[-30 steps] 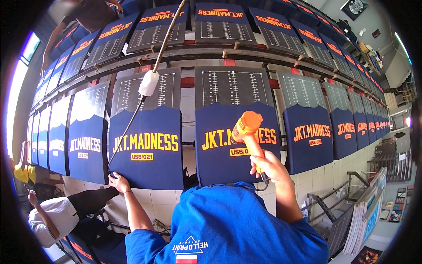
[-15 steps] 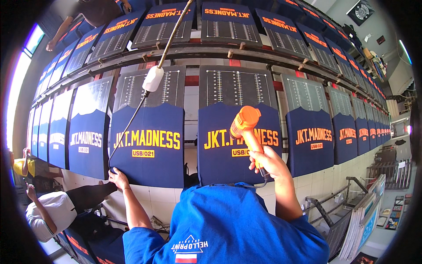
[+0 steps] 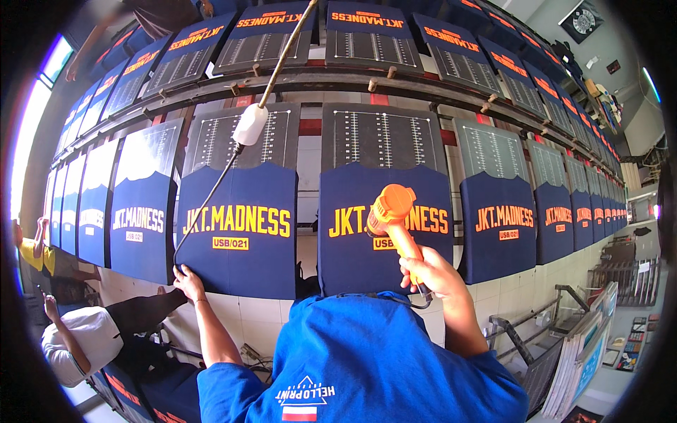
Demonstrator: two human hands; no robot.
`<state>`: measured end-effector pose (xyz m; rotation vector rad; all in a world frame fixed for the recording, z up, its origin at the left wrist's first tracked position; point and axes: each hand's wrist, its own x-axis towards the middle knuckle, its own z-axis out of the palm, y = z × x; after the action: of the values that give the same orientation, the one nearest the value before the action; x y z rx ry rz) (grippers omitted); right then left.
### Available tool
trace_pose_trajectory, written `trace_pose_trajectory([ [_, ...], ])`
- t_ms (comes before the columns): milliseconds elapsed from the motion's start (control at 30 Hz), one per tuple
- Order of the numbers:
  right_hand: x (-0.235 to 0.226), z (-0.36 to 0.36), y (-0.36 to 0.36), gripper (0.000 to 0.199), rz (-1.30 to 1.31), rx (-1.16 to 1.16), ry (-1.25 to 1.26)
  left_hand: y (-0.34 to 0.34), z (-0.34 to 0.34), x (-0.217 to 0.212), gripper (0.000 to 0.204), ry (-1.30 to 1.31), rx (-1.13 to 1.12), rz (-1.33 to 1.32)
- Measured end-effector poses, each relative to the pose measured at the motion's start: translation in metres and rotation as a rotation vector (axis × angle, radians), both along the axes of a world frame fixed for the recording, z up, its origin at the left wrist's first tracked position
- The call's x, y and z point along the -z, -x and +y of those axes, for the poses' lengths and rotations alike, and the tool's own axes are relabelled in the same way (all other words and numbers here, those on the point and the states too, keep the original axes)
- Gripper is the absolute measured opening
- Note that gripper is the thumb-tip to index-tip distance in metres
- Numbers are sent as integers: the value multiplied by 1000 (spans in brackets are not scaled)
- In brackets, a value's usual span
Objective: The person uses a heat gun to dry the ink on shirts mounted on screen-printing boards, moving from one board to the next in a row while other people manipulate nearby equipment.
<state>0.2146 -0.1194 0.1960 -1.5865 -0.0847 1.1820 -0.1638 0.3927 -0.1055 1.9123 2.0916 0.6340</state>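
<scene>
Our left forearm (image 3: 217,330) angles forward and out to our left, the left grip (image 3: 188,283) at its end with fingers pointing ahead. Our right forearm (image 3: 463,323) also angles leftward as it reaches forward — the right grip (image 3: 436,272) closed, fingers curled firmly inward.

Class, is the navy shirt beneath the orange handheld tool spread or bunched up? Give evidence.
Spread: the navy shirt lies smooth over the dark board, its print facing up.
</scene>
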Motion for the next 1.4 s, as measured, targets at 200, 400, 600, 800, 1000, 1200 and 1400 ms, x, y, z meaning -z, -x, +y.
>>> trace_pose_trajectory([
  [200, 0, 15, 7, 26, 9, -70, -1, 7, 0, -21, 54, 2, -20, -16],
  [400, 5, 26, -3, 28, -8, -132, -17, 7, 1, -16, 55, 20, 21, -9],
  [600, 18, 44, -17, 31, -81, 2, -67, 5, 1, -13, 52, 30, 25, 24],
  [800, 13, 60, -20, 30, -45, -39, -60, 6, -1, -19, 43, 43, 9, 69],
  [1000, 13, 60, -14, 29, -33, -119, -44, 14, 2, -8, 37, 11, 102, 256],
  [1200, 18, 68, -10, 28, -33, -124, -68, 18, 7, -3, 36, -71, 194, 467],
  [1400, 9, 63, -8, 30, -38, -175, 27, 1, 0, -8, 44, 19, 28, 104],
])
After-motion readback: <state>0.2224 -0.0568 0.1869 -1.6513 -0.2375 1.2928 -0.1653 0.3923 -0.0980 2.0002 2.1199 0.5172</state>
